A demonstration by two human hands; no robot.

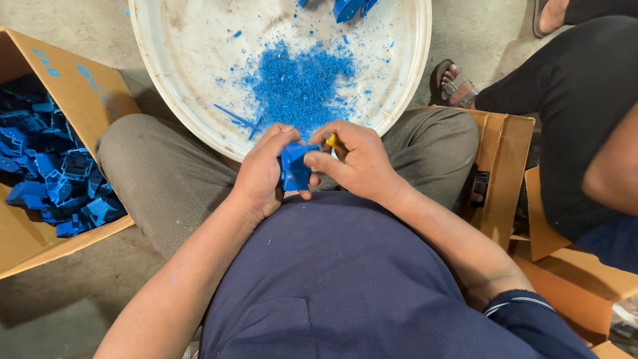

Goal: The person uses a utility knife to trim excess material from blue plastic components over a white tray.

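Blue part (293,166) pinched in left hand (260,174) | right hand (359,163) grips yellow tool (335,141) | risk: a slip nicks the thumb

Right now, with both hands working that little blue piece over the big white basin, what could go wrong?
1. The right hand grips a yellow-handled tool close to the left hand, which holds the blue plastic part; a slip might nick a finger.
2. Blue shavings pile in the white basin; specks already dot the navy shirt, so more may scatter.
3. The basin rests on the knees and could tip.
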